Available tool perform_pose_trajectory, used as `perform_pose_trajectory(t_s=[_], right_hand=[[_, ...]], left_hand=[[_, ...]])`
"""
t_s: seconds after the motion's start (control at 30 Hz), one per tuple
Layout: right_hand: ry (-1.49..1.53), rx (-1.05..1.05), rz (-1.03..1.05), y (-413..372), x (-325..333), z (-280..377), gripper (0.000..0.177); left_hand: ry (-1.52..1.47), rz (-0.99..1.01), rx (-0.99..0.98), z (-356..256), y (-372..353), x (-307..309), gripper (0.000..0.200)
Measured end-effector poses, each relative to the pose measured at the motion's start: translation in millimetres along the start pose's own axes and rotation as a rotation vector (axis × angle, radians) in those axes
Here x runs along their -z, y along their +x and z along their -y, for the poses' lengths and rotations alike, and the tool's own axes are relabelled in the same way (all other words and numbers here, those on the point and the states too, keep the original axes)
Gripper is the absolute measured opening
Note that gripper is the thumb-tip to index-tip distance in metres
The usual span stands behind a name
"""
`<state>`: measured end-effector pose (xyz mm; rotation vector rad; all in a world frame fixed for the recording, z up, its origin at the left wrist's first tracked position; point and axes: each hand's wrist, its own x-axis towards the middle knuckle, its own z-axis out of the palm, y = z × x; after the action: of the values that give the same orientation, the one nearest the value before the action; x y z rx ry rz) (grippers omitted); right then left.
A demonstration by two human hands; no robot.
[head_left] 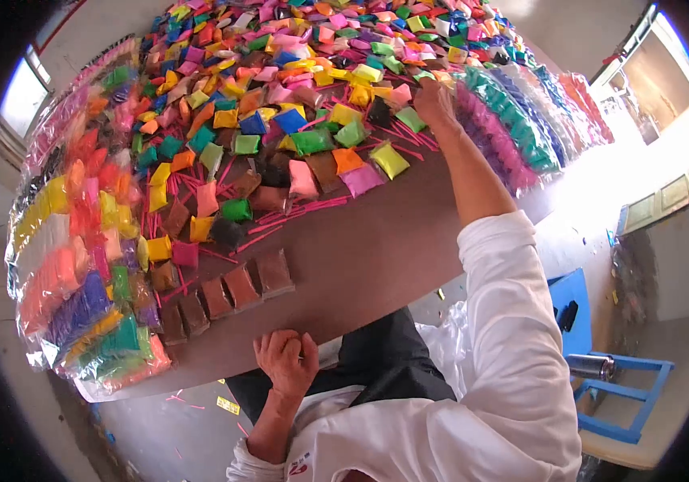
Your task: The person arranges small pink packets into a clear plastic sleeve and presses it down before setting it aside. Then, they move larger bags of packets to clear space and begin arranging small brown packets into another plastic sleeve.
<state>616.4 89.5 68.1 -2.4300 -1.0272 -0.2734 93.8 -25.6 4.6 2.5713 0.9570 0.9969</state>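
My right hand (434,103) reaches to the far right of a large heap of small coloured packets (312,80), close to a pink packet (400,95) and a green packet (411,120). Its fingertips are hidden among the packets. Near the table's front edge, my left hand (286,360) has its fingers curled in; whatever may be inside is hidden. Beyond that hand, several brown packets (241,287) stand side by side in a slanting row on the brown table (360,249).
Thin pink sticks (304,210) lie along the heap's front edge. Clear bags of sorted packets line the left side (79,297) and the right side (513,120). A blue stool frame (625,394) with a metal can (592,366) stands at lower right.
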Motion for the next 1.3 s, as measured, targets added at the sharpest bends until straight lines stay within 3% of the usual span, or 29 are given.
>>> perform_pose_trajectory(t_s=[0.1, 0.33, 0.53, 0.63, 0.73, 0.77, 0.87, 0.97, 1.07, 1.3], right_hand=[[-0.090, -0.086, 0.184, 19.5, -11.2, -2.7, 0.037], [-0.384, -0.099, 0.184, 28.2, -28.8, -2.6, 0.035], [-0.371, -0.003, -0.008, 26.6, -36.4, -17.5, 0.028], [-0.145, 0.198, -0.372, 11.9, -30.8, -10.0, 0.021], [0.598, 0.037, -0.286, -2.2, -14.1, 0.4, 0.021], [1.097, -0.120, -0.047, -4.9, -16.9, -5.1, 0.023], [1.653, -0.267, 0.277, -53.6, 23.3, 18.3, 0.026], [1.756, -0.368, 0.374, -102.4, 44.7, 38.0, 0.031], [1.772, -0.218, 0.548, -153.6, 48.9, 46.1, 0.026], [1.573, -0.111, 0.756, -267.2, 57.0, 91.8, 0.023]], left_hand=[[0.011, -0.011, -0.014, -3.0, 4.0, 0.5, 0.023], [0.024, -0.037, -0.017, -1.5, 3.8, -5.1, 0.023], [0.048, -0.040, -0.009, -2.0, 3.2, -4.6, 0.022], [0.026, -0.039, -0.003, -2.5, 3.3, -4.1, 0.022], [0.054, -0.033, -0.017, -2.2, 1.3, -5.2, 0.022], [0.059, -0.032, -0.014, -2.3, 1.6, -5.8, 0.022], [0.068, -0.032, -0.020, -2.6, 1.4, -4.3, 0.023], [0.058, -0.048, -0.052, -3.5, 4.4, -2.4, 0.023], [0.029, -0.039, -0.052, -2.2, 2.8, -0.8, 0.020], [-0.099, -0.011, -0.027, 2.8, -2.6, 6.0, 0.022]])
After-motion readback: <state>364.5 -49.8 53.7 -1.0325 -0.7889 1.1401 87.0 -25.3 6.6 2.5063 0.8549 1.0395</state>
